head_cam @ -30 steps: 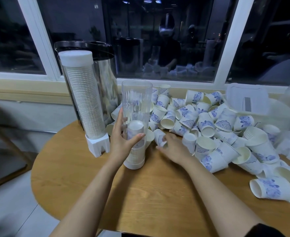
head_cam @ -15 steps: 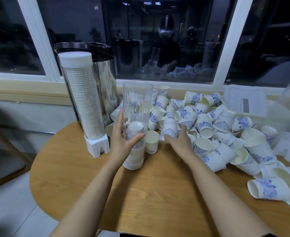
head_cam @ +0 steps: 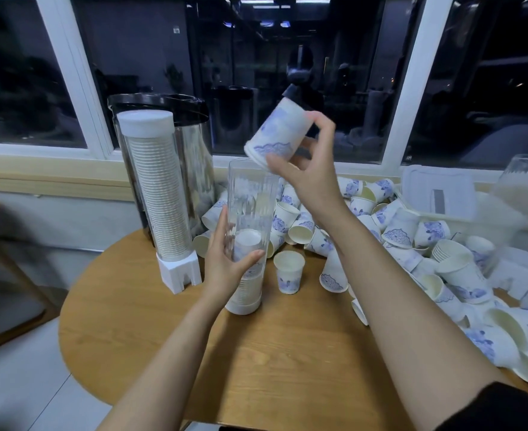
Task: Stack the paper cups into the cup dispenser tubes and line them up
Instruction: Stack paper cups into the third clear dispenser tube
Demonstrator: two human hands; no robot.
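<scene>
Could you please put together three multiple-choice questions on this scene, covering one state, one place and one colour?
1. The tube on the table, gripped by the left hand, is:
A. full to the top
B. partly filled
C. empty

2. The cup held by the right hand is:
A. just above the tube's open top
B. flat on the table
C. deep inside the tube

3. The print on that cup is:
A. red
B. blue
C. green

Answers:
1 B, since stacked cups fill only the lower part of the tube.
2 A, since the cup hangs upside down with its rim close over the tube's mouth.
3 B, since blue patterns show on its white wall.
</scene>
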